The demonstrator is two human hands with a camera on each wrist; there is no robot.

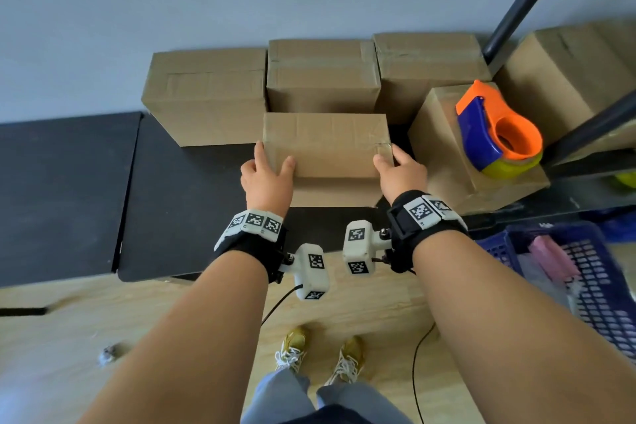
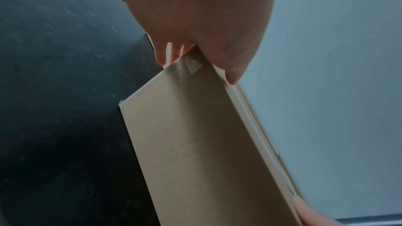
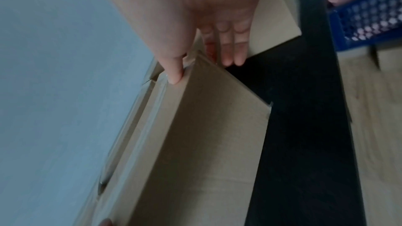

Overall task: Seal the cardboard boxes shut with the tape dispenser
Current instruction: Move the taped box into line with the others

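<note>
A small brown cardboard box [image 1: 327, 144] sits front and centre over the black table [image 1: 172, 210], its flaps folded shut. My left hand [image 1: 272, 165] grips its left end, thumb on top and fingers down the side [image 2: 161, 57]. At the right end my right hand [image 1: 389, 160] grips the same box [image 3: 206, 135], thumb on the upper edge [image 3: 174, 75] and fingers along the end face. The orange and blue tape dispenser [image 1: 499, 129] with a yellow roll lies on another box [image 1: 444, 155] just to the right; neither hand touches it.
Three taped boxes [image 1: 323, 72] line the wall behind. A dark shelf post [image 1: 526, 0] and a larger box [image 1: 568, 72] stand at the right. A blue plastic basket [image 1: 585, 279] stands on the floor at the lower right. The table's left half is bare.
</note>
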